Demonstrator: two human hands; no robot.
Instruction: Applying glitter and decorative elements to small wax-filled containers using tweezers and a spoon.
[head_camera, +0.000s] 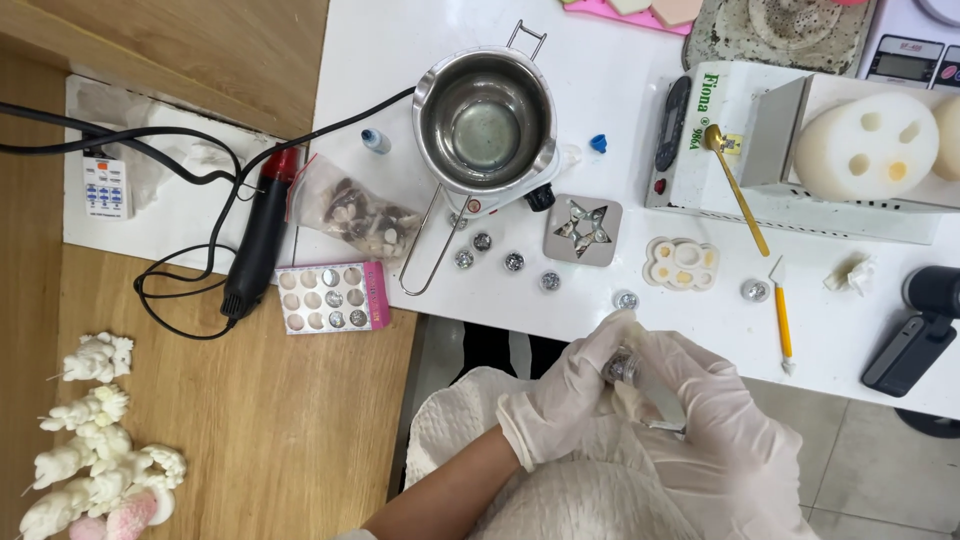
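Both my hands wear white gloves and meet just below the white table's front edge (520, 330). My left hand (565, 400) pinches a small silvery round metal piece (622, 367) between its fingertips. My right hand (700, 400) closes on a thin light-coloured tool (660, 400) that touches that piece. Several similar small silvery discs (514, 262) lie on the table just above my hands, beside a grey star-shaped mould (583, 230) and a small white flower-shaped mould (682, 263).
A steel melting pot (485, 120) sits on a small heater. A heat gun (262, 235) and its cable lie at left, by a pink tray of discs (333, 297). A white machine with a gold spoon (735, 185) stands at right. White wax figures (95, 440) rest on wood.
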